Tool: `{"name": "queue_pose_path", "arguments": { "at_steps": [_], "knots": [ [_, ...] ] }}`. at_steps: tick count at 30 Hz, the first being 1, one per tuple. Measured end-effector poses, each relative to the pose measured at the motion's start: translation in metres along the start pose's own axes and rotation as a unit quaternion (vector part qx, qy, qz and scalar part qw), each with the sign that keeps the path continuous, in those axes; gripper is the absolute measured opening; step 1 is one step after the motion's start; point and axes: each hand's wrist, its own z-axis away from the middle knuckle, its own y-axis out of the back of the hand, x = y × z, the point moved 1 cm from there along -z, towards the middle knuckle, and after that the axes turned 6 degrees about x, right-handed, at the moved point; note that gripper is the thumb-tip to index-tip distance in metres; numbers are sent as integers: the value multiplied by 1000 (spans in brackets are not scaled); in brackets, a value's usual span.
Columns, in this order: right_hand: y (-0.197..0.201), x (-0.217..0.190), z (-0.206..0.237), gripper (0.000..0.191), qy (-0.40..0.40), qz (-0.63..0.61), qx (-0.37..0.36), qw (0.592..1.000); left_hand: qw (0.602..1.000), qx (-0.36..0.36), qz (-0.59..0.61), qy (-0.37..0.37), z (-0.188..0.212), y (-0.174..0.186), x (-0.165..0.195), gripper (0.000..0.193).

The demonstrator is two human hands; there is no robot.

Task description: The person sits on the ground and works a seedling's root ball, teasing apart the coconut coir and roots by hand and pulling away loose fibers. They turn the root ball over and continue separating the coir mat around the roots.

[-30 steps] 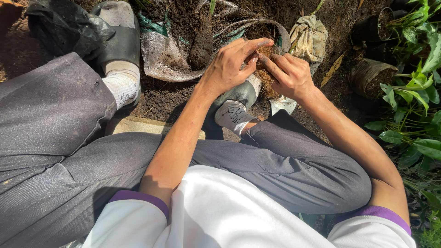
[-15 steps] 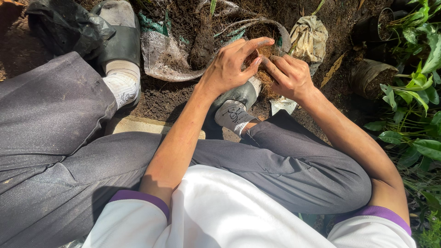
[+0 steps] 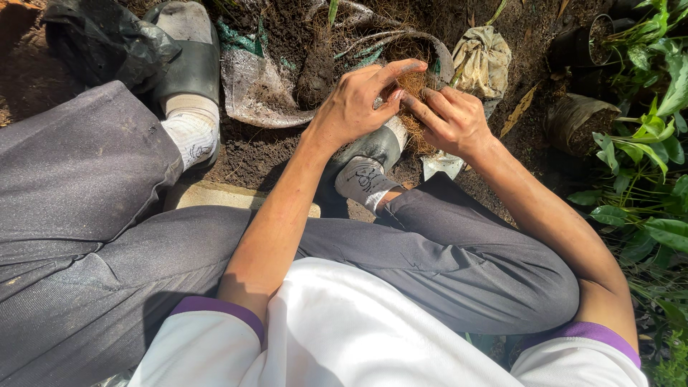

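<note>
Brown fibre: one clump of dry, stringy coconut-like fibre sits between the two hands, far from the body and right of the scene's middle.
Hands: two, both bare, both the person's own.
Left hand: the left hand lies just left of the clump, forefinger stretched out over its top, the other fingers curled in against it; thumb and fingers look to be pinching strands.
Right hand: the right hand is just right of the clump, fingers bent inward and touching the fibre; how firmly it grips cannot be told.
Where the clump lies: touching both hands, above a shoe and just near of the sack's open mouth.
Sack: one woven, grey-white sack lies open on the ground, far and left of the hands, with dark soil in it.
Shoes: two grey shoes, one far left with a white sock, one directly under the hands.
Legs: two, in dark grey trousers, folded in a seated pose.
Shirt: one white shirt with purple sleeve bands, nearest the camera.
Pots: two dark pots at far right, one upright, one tipped on its side.
Bags: one black plastic bag at far left; one crumpled tan bag just right of the hands.
Plants: several green leafy plants along the right edge.
Ground: bare dark soil, outdoors, in strong sunlight.
</note>
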Motion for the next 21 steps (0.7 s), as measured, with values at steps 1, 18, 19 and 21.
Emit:
{"name": "queue_pose_path", "arguments": {
  "at_steps": [1,18,19,21],
  "knots": [
    [0,0,0,72,4,4,6,1000,1000,-2,2,4,0,1,0,54],
    [0,2,1,64,27,29,23,999,1000,-19,-8,3,-2,-1,2,57],
    [0,2,1,65,29,26,24,999,1000,-24,-14,4,-2,0,2,58],
    [1,2,2,66,33,18,27,999,999,-34,-26,6,-2,1,3,59]
  ]
}}
